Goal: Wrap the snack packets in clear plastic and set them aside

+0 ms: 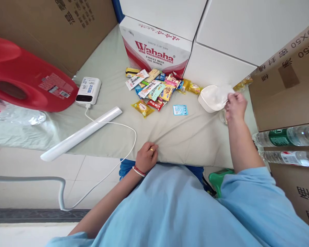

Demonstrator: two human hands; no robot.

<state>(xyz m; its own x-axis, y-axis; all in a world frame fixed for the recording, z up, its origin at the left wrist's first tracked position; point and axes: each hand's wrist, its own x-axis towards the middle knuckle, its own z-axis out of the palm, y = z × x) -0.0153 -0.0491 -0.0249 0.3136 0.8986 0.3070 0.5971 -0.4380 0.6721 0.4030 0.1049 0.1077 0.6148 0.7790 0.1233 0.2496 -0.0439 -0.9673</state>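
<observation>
At the front edge of the cloth-covered surface rests my left hand [147,157], its fingers curled in with nothing visible in them. My right hand [236,105] is closed in a pinch at the right of a white square bowl [206,101]. Between its fingertips and the bowl shows a pale, blurred, thin thing [222,96] whose kind I cannot make out. A small light-blue packet [180,110] lies left of the bowl. Further left is a pile of wrapped snacks [157,89], with a yellow packet [142,108] at its front.
A Wahaha water carton [157,51] and white boxes [226,37] stand behind. To the left are a red jug [28,79], a white device [88,90] with a cable, and a long white bar [82,133]. Clear bottles [298,135] lie at right beside cardboard [285,82].
</observation>
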